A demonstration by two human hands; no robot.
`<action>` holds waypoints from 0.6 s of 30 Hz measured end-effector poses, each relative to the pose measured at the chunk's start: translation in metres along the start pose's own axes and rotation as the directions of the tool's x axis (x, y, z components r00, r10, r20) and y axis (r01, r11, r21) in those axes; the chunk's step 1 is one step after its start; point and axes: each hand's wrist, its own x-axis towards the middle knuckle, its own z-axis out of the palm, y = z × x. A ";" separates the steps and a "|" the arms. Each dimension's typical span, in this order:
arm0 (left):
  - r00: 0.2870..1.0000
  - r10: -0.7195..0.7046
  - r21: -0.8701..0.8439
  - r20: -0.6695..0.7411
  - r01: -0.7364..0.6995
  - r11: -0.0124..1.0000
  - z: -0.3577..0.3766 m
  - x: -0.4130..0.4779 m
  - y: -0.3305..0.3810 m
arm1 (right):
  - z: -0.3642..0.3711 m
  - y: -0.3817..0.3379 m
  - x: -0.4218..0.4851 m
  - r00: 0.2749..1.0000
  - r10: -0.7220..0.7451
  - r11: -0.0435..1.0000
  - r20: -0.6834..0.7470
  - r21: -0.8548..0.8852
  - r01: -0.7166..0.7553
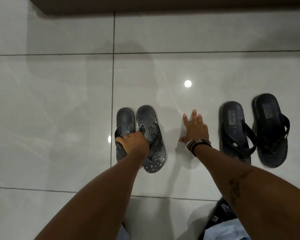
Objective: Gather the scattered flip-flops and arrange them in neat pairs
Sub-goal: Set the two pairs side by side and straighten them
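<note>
Two dark flip-flops with a wavy pattern lie side by side on the glossy white floor, the left one (125, 120) and the right one (150, 123) touching each other. My left hand (133, 142) rests on their straps, fingers curled around the straps where the two meet. Further right a second pair of plain black flip-flops stands in line, one (232, 118) next to the other (268, 116). My right hand (195, 127) lies flat on the floor between the two pairs, fingers spread, holding nothing, with bracelets at the wrist.
A dark brown baseboard or furniture edge (163, 6) runs along the top. Grey grout lines cross the tiled floor (59, 101). My knees in dark and light fabric (225, 220) show at the bottom edge.
</note>
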 end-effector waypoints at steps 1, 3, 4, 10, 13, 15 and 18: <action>1.000 0.009 0.009 -0.026 -0.008 1.000 -0.009 0.007 -0.002 | 0.000 0.000 0.000 1.000 0.003 1.000 0.004 0.011 -0.003; 0.997 0.010 0.010 -0.074 -0.009 1.000 -0.033 0.028 -0.006 | 0.000 0.000 0.001 1.000 0.003 1.000 0.006 0.017 -0.003; 0.995 0.004 -0.002 -0.105 -0.004 1.000 -0.048 0.042 -0.009 | 0.000 0.001 0.002 1.000 0.001 1.000 0.006 0.019 -0.001; 0.963 -0.025 -0.074 -0.268 0.006 0.997 -0.139 0.131 -0.019 | 0.007 0.004 0.005 1.000 -0.006 1.000 -0.008 0.019 0.006; 0.961 -0.051 -0.054 -0.270 0.038 0.998 -0.164 0.161 -0.021 | 0.009 0.005 0.007 0.999 -0.014 1.000 -0.029 -0.002 0.014; 0.962 -0.068 -0.039 -0.264 0.060 0.997 -0.172 0.174 -0.024 | 0.011 0.004 0.008 1.000 -0.016 1.000 -0.026 0.013 0.016; 0.965 -0.081 -0.026 -0.248 0.077 0.997 -0.175 0.184 -0.038 | 0.013 -0.006 0.005 0.999 -0.034 0.999 -0.018 0.020 0.034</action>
